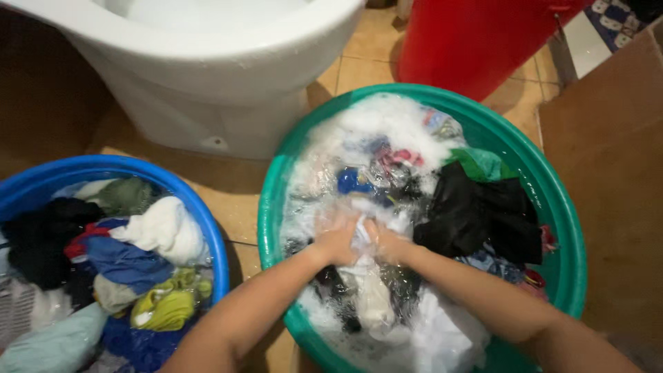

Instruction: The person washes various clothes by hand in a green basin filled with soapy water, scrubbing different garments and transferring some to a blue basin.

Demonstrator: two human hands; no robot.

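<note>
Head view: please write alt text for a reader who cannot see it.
Left hand and right hand grip a white wet cloth together in a round green plastic basin of suds and clothes. A round blue plastic basin of clothes stands at left.

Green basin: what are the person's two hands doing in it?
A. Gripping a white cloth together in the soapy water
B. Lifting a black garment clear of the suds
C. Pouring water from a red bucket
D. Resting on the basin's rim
A. The left hand and right hand meet knuckle to knuckle, both closed on a white cloth amid foam in the green basin; the black garment lies untouched beside them.
</note>
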